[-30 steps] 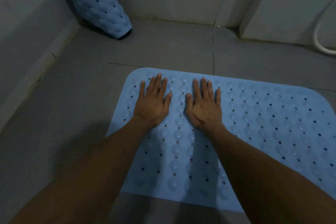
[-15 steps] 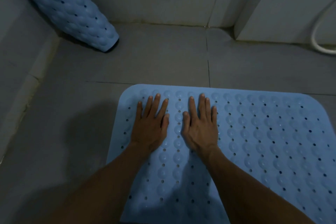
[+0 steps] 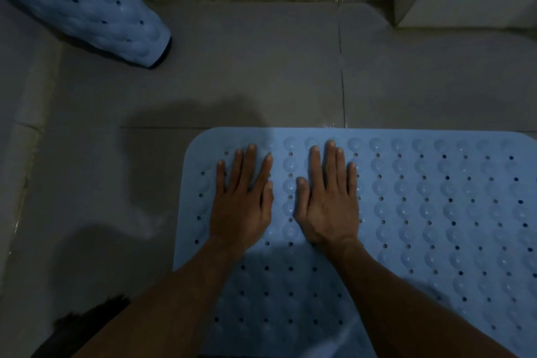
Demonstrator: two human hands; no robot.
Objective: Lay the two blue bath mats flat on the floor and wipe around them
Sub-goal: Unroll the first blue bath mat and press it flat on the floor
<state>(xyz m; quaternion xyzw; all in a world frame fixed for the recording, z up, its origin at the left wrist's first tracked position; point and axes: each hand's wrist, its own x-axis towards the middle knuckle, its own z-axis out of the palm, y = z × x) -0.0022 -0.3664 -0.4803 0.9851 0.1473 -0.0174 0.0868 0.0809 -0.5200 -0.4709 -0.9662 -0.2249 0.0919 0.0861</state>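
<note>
Palms down, fingers spread, left hand (image 3: 241,206) and right hand (image 3: 329,203) press the flat mat (image 3: 436,212) onto the tiled floor (image 3: 232,90), gripping nothing. The rolled mat (image 3: 87,6) leans far left; unrolled, it may curl back up.

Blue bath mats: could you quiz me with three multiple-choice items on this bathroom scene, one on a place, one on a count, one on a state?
1. Where is the rolled-up blue rubber mat?
A. far left corner
B. under the hands
C. on the right wall

2. How many hands press the flat blue rubber mat with holes?
A. none
B. one
C. two

3. How are the hands?
A. fists
B. open, palms down
C. gripping the mat's edge

Answers: 1 A, it leans at the upper left by the wall. 2 C, the left hand and right hand both lie on it. 3 B, the fingers are stretched flat.
</note>
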